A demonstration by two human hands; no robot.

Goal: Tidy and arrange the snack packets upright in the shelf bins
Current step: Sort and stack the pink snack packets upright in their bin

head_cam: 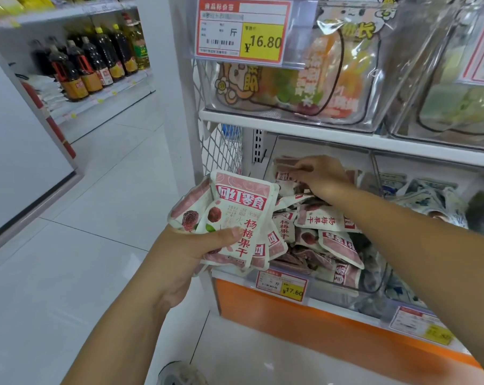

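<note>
The left hand [196,245] grips a fanned stack of snack packets [243,215] just in front of the clear bin [374,287]. The right hand [321,176] reaches into that bin, pinching 1 packet [283,175] at the back above the jumbled loose packets [327,220].

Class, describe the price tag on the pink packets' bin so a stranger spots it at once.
Find the white shelf, then the clear bin of pink-and-white packets beneath it. On its front edge, above the orange base, sits a small tag; unlike the larger tag above, it reads 17.60.
</note>
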